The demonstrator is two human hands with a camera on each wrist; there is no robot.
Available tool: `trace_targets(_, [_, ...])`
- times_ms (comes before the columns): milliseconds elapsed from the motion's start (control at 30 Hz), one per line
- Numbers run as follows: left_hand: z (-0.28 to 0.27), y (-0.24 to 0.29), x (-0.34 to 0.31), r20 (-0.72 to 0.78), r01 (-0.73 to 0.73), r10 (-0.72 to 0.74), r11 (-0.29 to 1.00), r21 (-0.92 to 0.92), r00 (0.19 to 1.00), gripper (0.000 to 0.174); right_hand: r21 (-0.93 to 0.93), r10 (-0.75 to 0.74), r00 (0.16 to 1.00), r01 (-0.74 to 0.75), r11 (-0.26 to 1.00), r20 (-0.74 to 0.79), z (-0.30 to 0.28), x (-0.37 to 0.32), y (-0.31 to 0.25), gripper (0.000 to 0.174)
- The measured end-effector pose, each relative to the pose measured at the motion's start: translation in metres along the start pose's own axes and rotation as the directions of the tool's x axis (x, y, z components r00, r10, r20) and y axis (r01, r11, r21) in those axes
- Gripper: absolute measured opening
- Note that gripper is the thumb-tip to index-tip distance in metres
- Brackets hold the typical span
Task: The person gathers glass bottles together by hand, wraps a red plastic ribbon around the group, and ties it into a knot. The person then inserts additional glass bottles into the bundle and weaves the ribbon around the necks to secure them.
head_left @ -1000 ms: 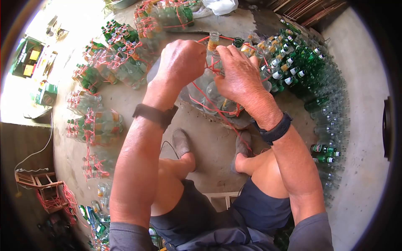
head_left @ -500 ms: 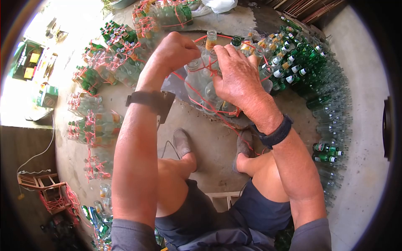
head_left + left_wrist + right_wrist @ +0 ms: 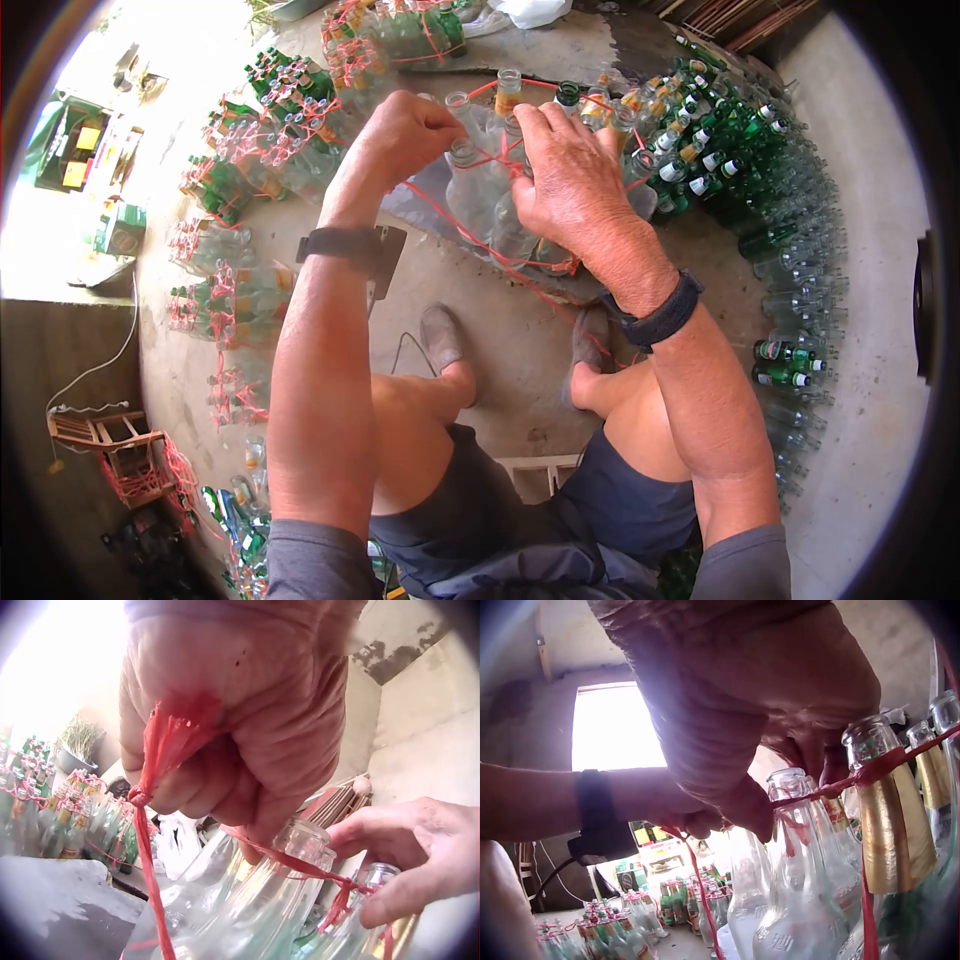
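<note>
Left hand: closed in a fist round a red string, gripping it. The string leaves the bottom of the fist, shows 1 knot just below the fingers and hangs down. A 2nd run goes taut from the fist across to the right hand.

Right hand: fingers curled down over the bottle tops, fingertips pinching the string against a clear neck. From there the string crosses to a gold-foil bottle just beyond the thumb and wraps round its neck.

Bottles: a cluster of clear glass, upright, standing between and under the 2 hands and touching each other. The string loops round the necks and, lower, round the bodies. 1 strand trails from under the right hand toward the right shoe.

Outward of the left hand: tied bundles of clear and green bottles, bound in the same red string, on the concrete floor. More bundles lie along the outer side of the left forearm.

Outward of the right hand: loose green bottles packed upright, with clear ones further out.

Each wrist wears a dark band. The person is seated, knees apart, both feet on the floor below the hands.
</note>
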State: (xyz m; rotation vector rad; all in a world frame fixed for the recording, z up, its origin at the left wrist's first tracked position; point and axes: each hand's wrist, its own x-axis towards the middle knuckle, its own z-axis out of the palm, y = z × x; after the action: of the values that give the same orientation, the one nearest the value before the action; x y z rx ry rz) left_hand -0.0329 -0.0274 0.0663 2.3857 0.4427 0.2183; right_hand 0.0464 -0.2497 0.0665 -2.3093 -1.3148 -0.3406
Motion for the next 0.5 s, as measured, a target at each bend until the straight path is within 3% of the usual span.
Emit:
trace_targets(300, [0.004, 0.011, -0.019, -0.067, 0.043, -0.041, 0.999, 0.022, 0.997, 0.023, -0.015, -0.033, 0.996, 0.032, 0.999, -0.08, 0.002, -0.004, 0.002, 0.033])
trace_targets(500, [0.009, 0.011, -0.022, -0.11, 0.053, -0.056, 0.998, -0.035, 0.992, 0.023, -0.004, -0.054, 0.999, 0.054, 0.999, 0.004, -0.005, -0.005, 0.011, 0.017])
